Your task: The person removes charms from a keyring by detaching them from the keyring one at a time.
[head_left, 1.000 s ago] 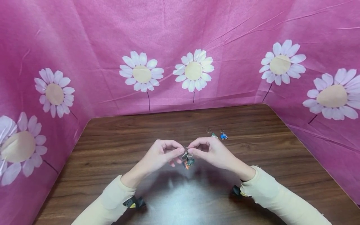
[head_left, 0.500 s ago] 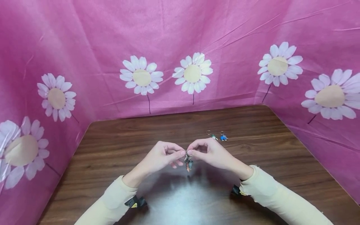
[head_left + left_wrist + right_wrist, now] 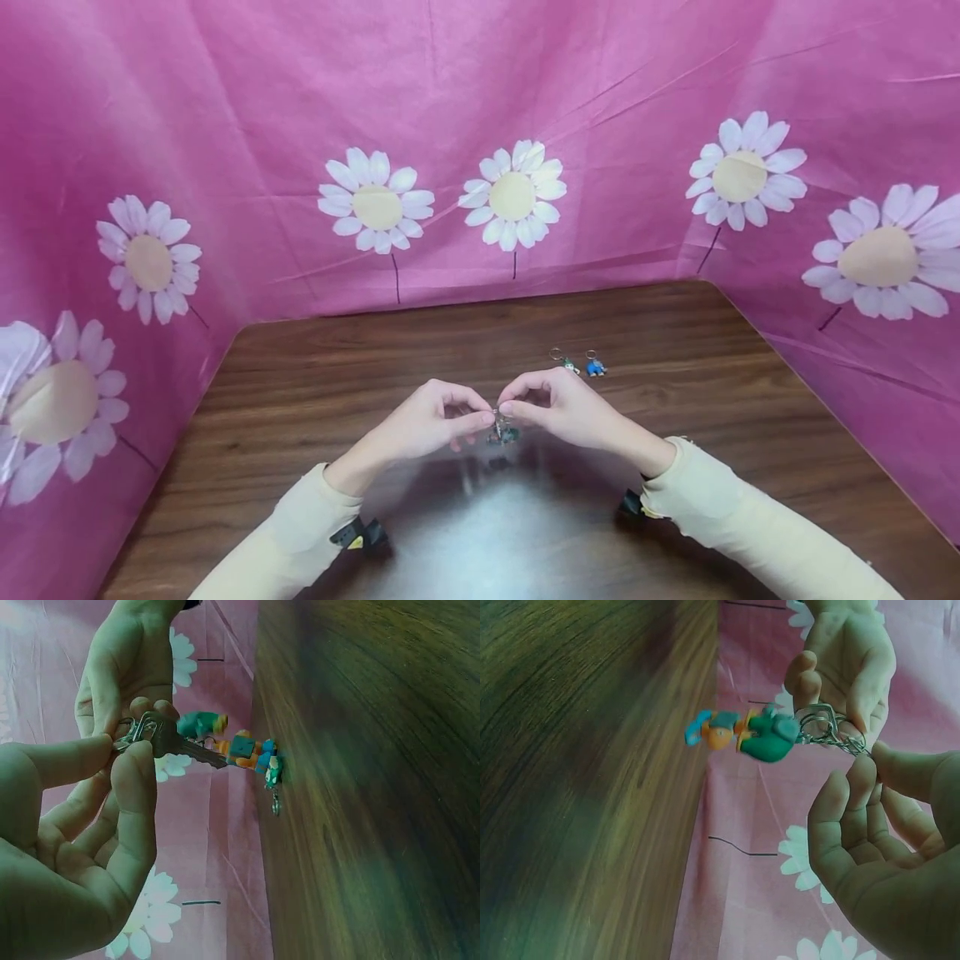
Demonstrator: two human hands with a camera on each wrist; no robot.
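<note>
Both hands meet above the middle of the table. My left hand and my right hand each pinch the small metal key rings between thumb and forefinger, their tips nearly touching. From the rings hang a key, a green figure keychain and an orange-and-blue figure keychain. The bunch is small and partly blurred in the head view. How the rings are linked is hidden behind the fingertips.
On the brown wooden table, beyond my right hand, lie a green-and-white figure keychain and a blue elephant-like keychain. Pink cloth with printed daisies stands around the back and sides.
The hanging bunch has swung and turned, with less orange showing now in the head view. Both hands keep their pinch at the rings, with fingertips slightly lower. The two keychains on the table stay put.
</note>
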